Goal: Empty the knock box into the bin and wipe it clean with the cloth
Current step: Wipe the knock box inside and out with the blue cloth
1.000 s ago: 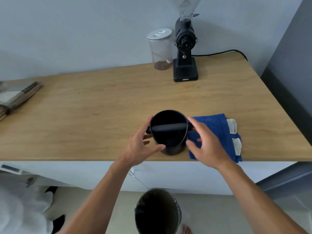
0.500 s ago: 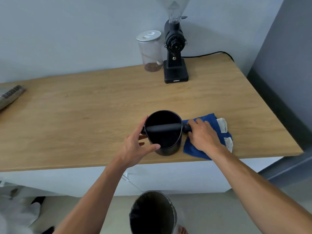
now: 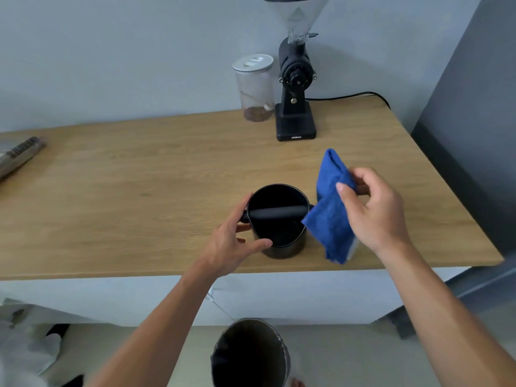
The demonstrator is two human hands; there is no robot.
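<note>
A view from above looks down at a person's two bare arms reaching over a wooden desk (image 3: 139,191) set against a pale wall. Near the front edge of the desk stands a black knock box (image 3: 277,222), a round upright cup with a dark bar across its open top. Its inside looks dark; whether anything is left in it cannot be told. The left hand (image 3: 234,241) curls around the left side of the knock box, thumb at the front and fingers at the back, its grip closed on the wall. Just to the right, the right hand (image 3: 374,208) is raised above the desk, its grip pinching a blue cloth (image 3: 331,208) between thumb and fingers. The cloth hangs folded, with one corner touching the right rim of the knock box and its lower end down near the desk. On the floor below the desk's edge stands an open dark bin (image 3: 251,356), directly under the knock box in this view. At the back of the desk stand a black coffee grinder (image 3: 296,107) and, beside it on the left, a clear jar (image 3: 254,88) with a white lid and a little brown matter at the bottom. A notebook (image 3: 19,155) lies at the far left.
</note>
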